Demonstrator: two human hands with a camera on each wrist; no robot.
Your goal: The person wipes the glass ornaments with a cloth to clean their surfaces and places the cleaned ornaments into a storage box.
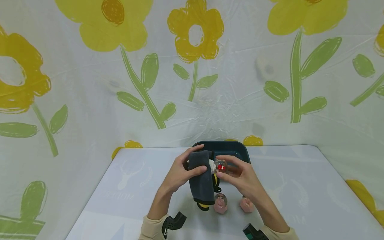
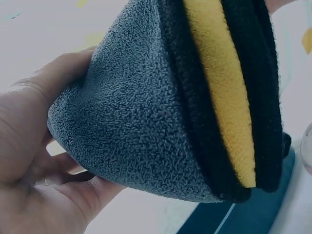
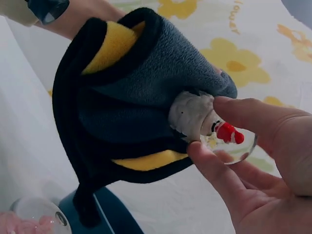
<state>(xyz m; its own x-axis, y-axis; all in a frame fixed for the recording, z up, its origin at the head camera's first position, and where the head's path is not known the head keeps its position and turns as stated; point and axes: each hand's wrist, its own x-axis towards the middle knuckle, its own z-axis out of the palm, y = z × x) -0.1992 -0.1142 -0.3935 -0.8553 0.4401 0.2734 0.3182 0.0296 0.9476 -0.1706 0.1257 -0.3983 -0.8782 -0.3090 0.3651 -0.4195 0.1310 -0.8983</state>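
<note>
My left hand (image 1: 179,171) grips a folded grey cloth (image 1: 198,173) with black edging and a yellow underside, thumb over its front. In the left wrist view the cloth (image 2: 136,107) fills most of the picture and hangs over the fingers. My right hand (image 1: 238,173) pinches a small snow globe (image 1: 221,166) by its clear dome, with a red and white figure inside. The globe lies sideways, its whitish base (image 3: 191,114) against the cloth in the right wrist view. Both are held up above the table, in front of the dark tray.
A dark teal tray (image 1: 244,151) stands at the table's back edge, behind the hands. Two pink-based snow globes stand on the white table (image 1: 120,200) nearer me: one globe (image 1: 220,203) beside the cloth's lower end, another globe (image 1: 246,204) by the right wrist. A flower-print curtain hangs behind.
</note>
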